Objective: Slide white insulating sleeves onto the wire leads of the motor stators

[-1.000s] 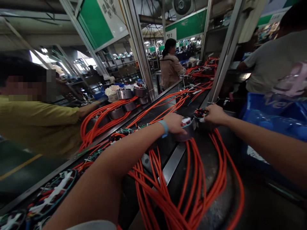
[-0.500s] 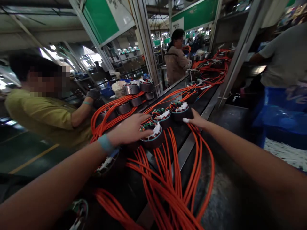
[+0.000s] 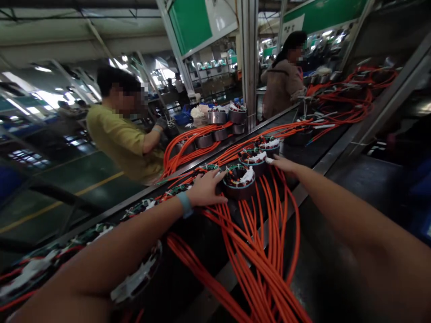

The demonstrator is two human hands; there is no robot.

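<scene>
Three round motor stators stand in a row on the dark conveyor belt (image 3: pixel 303 154). My left hand (image 3: pixel 205 188), with a blue wristband, lies flat with fingers spread against the left side of the nearest stator (image 3: pixel 239 181). My right hand (image 3: pixel 284 165), fingers stretched, touches the right side of the middle stator (image 3: pixel 253 159); a white wrap shows on a fingertip. The far stator (image 3: pixel 269 144) sits just beyond. Thick orange cables (image 3: pixel 266 251) run from the stators toward me.
A person in a yellow shirt (image 3: pixel 124 139) works across the belt beside metal rings and orange cable (image 3: pixel 198 139). Another person (image 3: pixel 284 83) stands farther along. More stators (image 3: pixel 134 208) line the belt's left side. A metal post (image 3: pixel 249 63) rises behind.
The view has swung left. Both hands went from gripping stators at the belt's edge to resting flat beside the row of three stators standing on the belt.
</scene>
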